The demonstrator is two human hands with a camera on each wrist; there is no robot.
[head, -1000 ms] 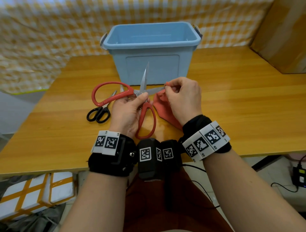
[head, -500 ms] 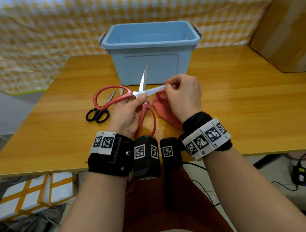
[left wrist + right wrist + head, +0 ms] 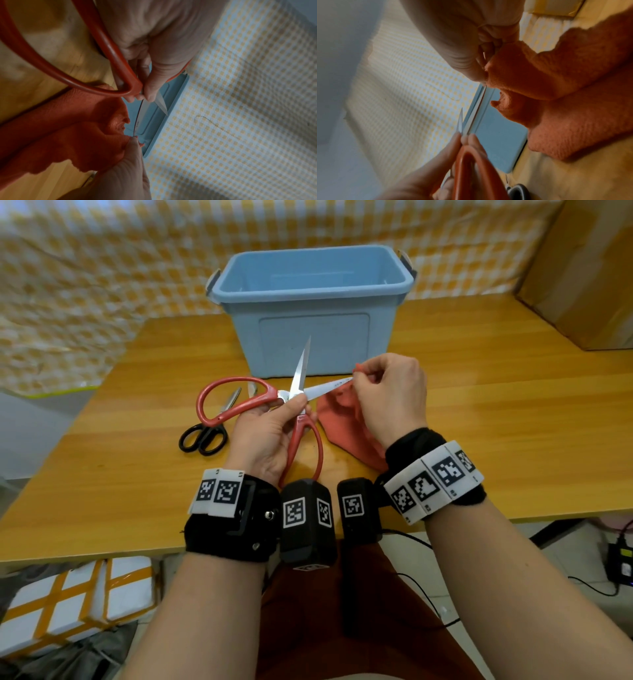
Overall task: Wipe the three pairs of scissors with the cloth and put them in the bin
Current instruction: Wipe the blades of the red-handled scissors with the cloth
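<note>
My left hand (image 3: 274, 422) grips the red-handled scissors (image 3: 236, 402) at the pivot, blades spread wide over the table. One blade points up toward the blue bin (image 3: 315, 302), the other points right. My right hand (image 3: 383, 392) pinches the red cloth (image 3: 346, 426) around the tip of that right blade. In the left wrist view the red handle loop (image 3: 72, 79) crosses beside the cloth (image 3: 68, 128). In the right wrist view the cloth (image 3: 565, 94) hangs from my pinching fingers (image 3: 471, 67). Black-handled scissors (image 3: 205, 433) lie on the table, left of my left hand.
The wooden table (image 3: 496, 405) extends to the right of my hands. A cardboard box (image 3: 589, 275) stands at the far right. A checked yellow cloth (image 3: 102, 285) hangs behind the bin. Another metal blade tip (image 3: 252, 388) shows behind the red handle.
My right hand has slid the cloth outward along the right-pointing blade to its tip. My left hand kept its hold at the pivot.
</note>
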